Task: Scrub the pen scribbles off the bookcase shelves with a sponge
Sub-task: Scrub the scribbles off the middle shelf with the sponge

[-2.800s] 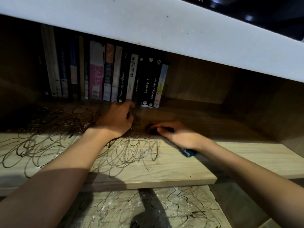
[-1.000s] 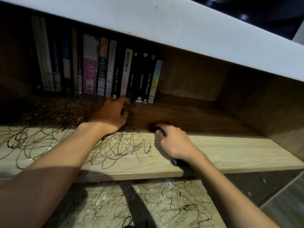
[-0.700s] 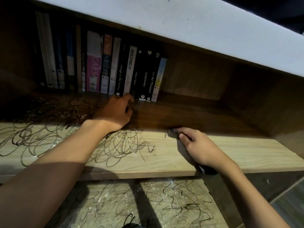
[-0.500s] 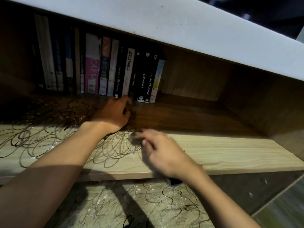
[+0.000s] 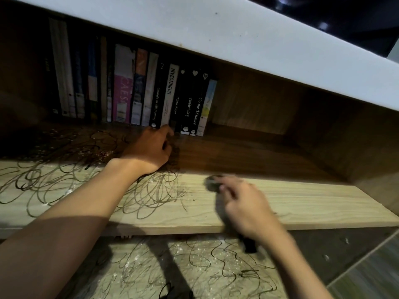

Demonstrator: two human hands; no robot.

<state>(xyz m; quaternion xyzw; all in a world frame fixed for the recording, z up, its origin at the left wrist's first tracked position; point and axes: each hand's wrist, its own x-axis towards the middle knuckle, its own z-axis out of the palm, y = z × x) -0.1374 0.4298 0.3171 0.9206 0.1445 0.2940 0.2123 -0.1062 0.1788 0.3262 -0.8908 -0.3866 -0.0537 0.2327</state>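
Right hand (image 5: pixel 246 203) slid right, gripping sponge (image 5: pixel 212 184) | left hand (image 5: pixel 149 149) resting curled on shelf (image 5: pixel 302 203) | books (image 5: pixel 133 87) behind

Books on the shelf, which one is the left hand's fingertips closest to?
The white-spined Investing 101: the left hand reaches up to its bottom edge, between black spines; the pink book stands further left.
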